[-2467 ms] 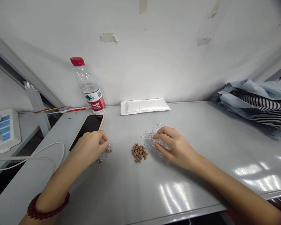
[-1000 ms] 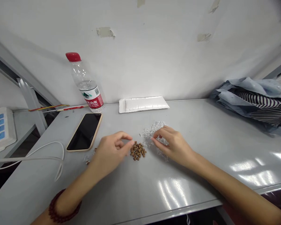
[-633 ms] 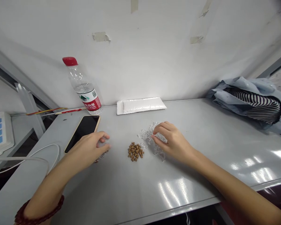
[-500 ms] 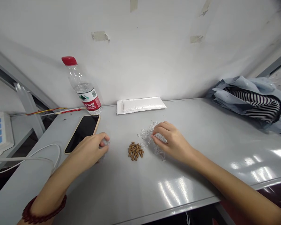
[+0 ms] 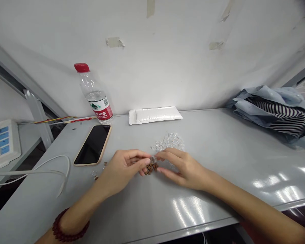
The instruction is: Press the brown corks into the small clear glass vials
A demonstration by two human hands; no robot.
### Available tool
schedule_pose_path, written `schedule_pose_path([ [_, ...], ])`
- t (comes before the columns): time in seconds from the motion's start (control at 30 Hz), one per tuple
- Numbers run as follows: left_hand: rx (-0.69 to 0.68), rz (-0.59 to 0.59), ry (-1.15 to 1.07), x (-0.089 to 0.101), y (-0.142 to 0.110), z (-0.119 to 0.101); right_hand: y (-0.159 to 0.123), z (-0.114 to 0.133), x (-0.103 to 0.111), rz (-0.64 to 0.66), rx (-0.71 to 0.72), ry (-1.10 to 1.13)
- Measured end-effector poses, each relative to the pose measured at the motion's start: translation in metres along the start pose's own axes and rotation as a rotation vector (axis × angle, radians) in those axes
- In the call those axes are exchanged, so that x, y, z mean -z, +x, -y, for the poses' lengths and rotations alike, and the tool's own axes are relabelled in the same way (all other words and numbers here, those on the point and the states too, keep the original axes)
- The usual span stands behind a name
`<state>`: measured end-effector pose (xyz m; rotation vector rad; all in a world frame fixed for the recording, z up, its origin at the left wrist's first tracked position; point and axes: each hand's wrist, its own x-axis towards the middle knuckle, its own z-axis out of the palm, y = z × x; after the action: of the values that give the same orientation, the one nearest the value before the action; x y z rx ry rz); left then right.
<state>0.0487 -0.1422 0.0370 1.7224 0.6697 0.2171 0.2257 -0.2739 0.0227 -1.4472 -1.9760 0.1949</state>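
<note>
My left hand (image 5: 124,167), with a beaded bracelet on its wrist, pinches a tiny clear glass bottle (image 5: 153,159) by its near side. My right hand (image 5: 184,166) meets it from the other side. Its index fingertip is at the bottle, and its thumb stands apart, lower down. Right below both hands lies a pile of small tapered brown corks (image 5: 149,168), partly hidden by the fingers. Behind my right hand spreads a heap of tiny clear glass bottles (image 5: 169,141). Left of my left wrist lie a few clear pieces with brown corks (image 5: 95,175), partly covered.
A phone (image 5: 93,145) lies at the left, with a water bottle (image 5: 99,101) behind it. A white padded packet (image 5: 156,115) rests by the wall. White cables (image 5: 63,169) and a power strip (image 5: 3,144) are far left; a blue bag (image 5: 269,112) is at the right.
My left hand has moved right, from beside the phone to the cork pile, bringing a tiny clear bottle. My right hand has come slightly down and left from the glass heap to meet it.
</note>
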Motion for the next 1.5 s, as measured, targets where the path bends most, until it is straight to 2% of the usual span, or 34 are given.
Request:
schedule_pose_path([
  [0.1, 0.036, 0.071, -0.201, -0.012, -0.001, 0.003, -0.002, 0.005, -0.002, -0.027, 0.013, 0.020],
  [0.3, 0.117, 0.008, -0.278, -0.027, -0.003, 0.004, -0.002, 0.007, -0.002, -0.033, 0.004, -0.009],
  [0.5, 0.176, -0.023, -0.367, -0.023, -0.001, 0.005, 0.000, 0.005, -0.001, -0.094, 0.107, -0.169],
  [0.6, 0.186, -0.005, -0.217, -0.016, 0.003, 0.007, 0.000, -0.001, 0.002, -0.125, 0.071, -0.237],
  [0.7, 0.185, -0.066, -0.011, -0.014, 0.004, 0.008, 0.000, -0.010, 0.006, -0.122, -0.030, -0.302],
  [0.87, 0.168, -0.160, 0.147, -0.005, 0.003, 0.002, 0.001, -0.024, 0.011, -0.065, -0.152, -0.343],
  [0.93, 0.160, -0.218, 0.271, 0.008, 0.002, -0.003, 0.001, -0.027, 0.012, -0.015, -0.200, -0.351],
  [1.0, 0.162, -0.286, 0.487, 0.025, 0.001, -0.007, 0.001, -0.028, 0.012, 0.036, -0.243, -0.358],
  [1.1, 0.166, -0.375, 0.774, 0.054, -0.003, -0.007, 0.000, -0.028, 0.011, 0.036, -0.282, -0.370],
  [1.2, 0.230, -0.314, 0.852, 0.077, -0.008, 0.002, -0.001, -0.027, 0.011, -0.009, -0.281, -0.382],
  [1.27, 0.254, -0.256, 0.847, 0.086, -0.011, 0.010, -0.001, -0.026, 0.010, -0.036, -0.263, -0.382],
  [1.37, 0.276, -0.220, 0.874, 0.088, -0.012, 0.019, -0.001, -0.023, 0.010, -0.054, -0.244, -0.368],
  [1.5, 0.231, -0.162, 0.859, 0.079, -0.012, 0.026, 0.000, -0.022, 0.008, -0.064, -0.226, -0.345],
])
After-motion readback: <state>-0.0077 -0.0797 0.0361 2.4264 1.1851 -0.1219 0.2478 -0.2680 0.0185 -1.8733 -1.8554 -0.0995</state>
